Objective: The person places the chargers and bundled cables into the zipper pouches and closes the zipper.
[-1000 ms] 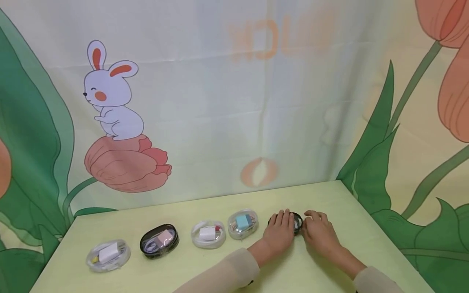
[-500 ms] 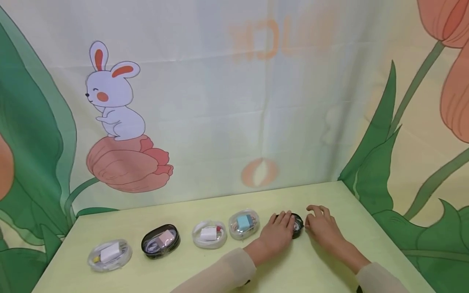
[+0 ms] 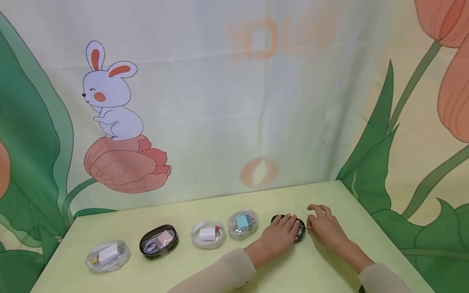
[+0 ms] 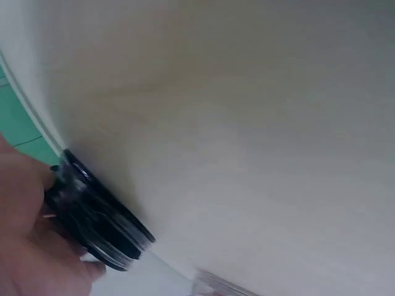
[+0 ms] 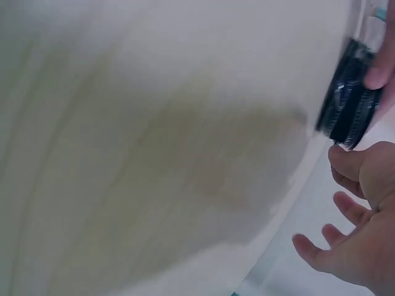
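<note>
In the head view my left hand (image 3: 277,235) lies over a black oval charger case (image 3: 301,232), straight fingers pressing on its clear top. Most of that case is hidden under the hand. The left wrist view shows the case (image 4: 99,213) edge-on, lying on the table. Close by its right end is my right hand (image 3: 327,228). Thumb and forefinger of the right hand (image 5: 364,191) pinch a tiny tab at the case's end in the right wrist view, and its other fingers spread loosely.
To the left stand a clear case with a blue charger (image 3: 243,224), one with a white charger (image 3: 208,235), a black case with a pink charger (image 3: 159,241) and another clear case (image 3: 108,256). A printed cloth (image 3: 205,122) hangs behind the pale table (image 3: 198,272).
The black case and my left hand have shifted slightly right and nearer. My right hand has moved a little right, with its upper fingers lifted more. The other cases stay put.
</note>
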Demonstrator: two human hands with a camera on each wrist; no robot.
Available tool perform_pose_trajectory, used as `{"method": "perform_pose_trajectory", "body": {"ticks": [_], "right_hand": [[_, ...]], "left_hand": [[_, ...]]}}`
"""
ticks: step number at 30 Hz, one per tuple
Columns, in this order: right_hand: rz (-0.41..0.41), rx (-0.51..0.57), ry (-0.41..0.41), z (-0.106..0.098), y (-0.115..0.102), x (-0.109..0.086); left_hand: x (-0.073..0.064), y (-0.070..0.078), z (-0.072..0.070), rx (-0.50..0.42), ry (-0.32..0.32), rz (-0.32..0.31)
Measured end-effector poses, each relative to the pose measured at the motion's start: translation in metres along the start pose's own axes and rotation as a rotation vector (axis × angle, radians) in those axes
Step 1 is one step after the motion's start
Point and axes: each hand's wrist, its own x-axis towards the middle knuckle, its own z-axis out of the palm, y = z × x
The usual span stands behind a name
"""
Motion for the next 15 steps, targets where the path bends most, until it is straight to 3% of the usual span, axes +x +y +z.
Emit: {"method": "perform_pose_trajectory", "body": {"ticks": [6, 13, 15], "right_hand": [[-0.069, 0.106, -0.02, -0.001, -0.015, 0.003], [0.006, 0.006, -0.001, 0.002, -0.014, 0.006], [0.011, 0.011, 0.001, 0.003, -0.013, 0.006]], "left_hand": [[0.0, 0.0, -0.001, -0.014, -0.025, -0.098], [-0.006, 0.002, 0.003, 0.064, 0.049, 0.014], [-0.007, 0.003, 0.002, 0.049, 0.036, 0.012]]}}
